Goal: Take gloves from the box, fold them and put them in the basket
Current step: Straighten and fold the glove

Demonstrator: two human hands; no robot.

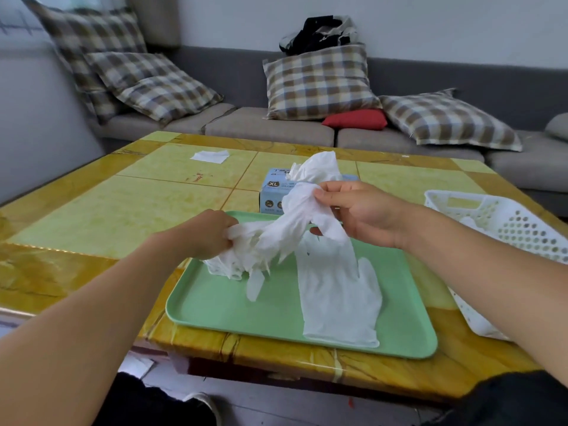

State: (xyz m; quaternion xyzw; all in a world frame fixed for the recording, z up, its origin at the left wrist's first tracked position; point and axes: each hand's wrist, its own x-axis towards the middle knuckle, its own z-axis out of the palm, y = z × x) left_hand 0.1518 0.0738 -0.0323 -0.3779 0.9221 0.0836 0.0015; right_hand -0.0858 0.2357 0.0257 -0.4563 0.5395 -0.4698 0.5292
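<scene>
Above the green tray point(215, 305), our left hand point(206, 235) and right hand point(362, 213) both clutch a tangle of white gloves point(276, 235) trailing from the glove box point(272, 192). Pulling could drag extra gloves out; the basket point(504, 229) waits at right.

box point(270, 192): half hidden by gloves point(307, 216) | basket point(504, 229): cut off (right edge)
</scene>
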